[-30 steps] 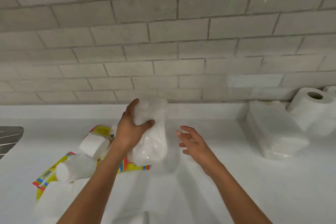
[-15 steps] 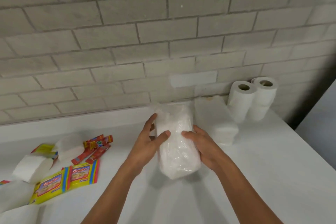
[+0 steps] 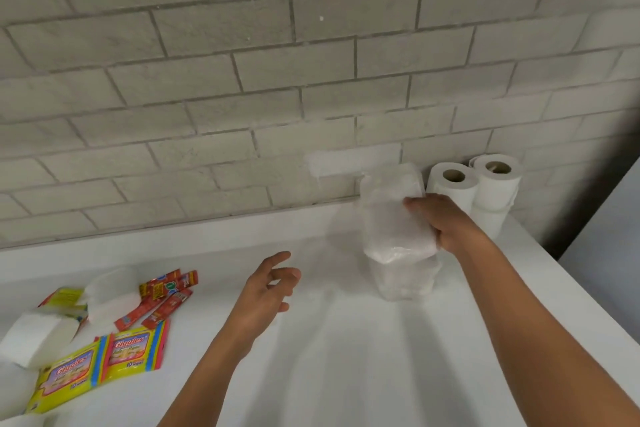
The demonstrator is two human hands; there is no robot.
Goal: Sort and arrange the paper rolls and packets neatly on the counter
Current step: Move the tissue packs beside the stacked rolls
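At two o'clock on the counter (image 3: 346, 357), the right hand (image 3: 446, 225) curls round a white packet (image 3: 394, 218), stacking it beside the rolls (image 3: 474, 184). Left hand (image 3: 266, 291), fingers loosely spread, holds nothing; next, probably release squarely.

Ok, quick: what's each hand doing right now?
Left hand: open, fingers loosely curled, holding nothing, above the counter.
Right hand: grips the clear plastic packet, on top of another packet.

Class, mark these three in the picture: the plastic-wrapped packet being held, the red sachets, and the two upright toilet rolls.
plastic-wrapped packet (image 3: 391, 218), head view, its wrapped front.
red sachets (image 3: 159, 302), head view, middle of the pile.
upright toilet rolls (image 3: 485, 194), head view, side of the right-hand roll.
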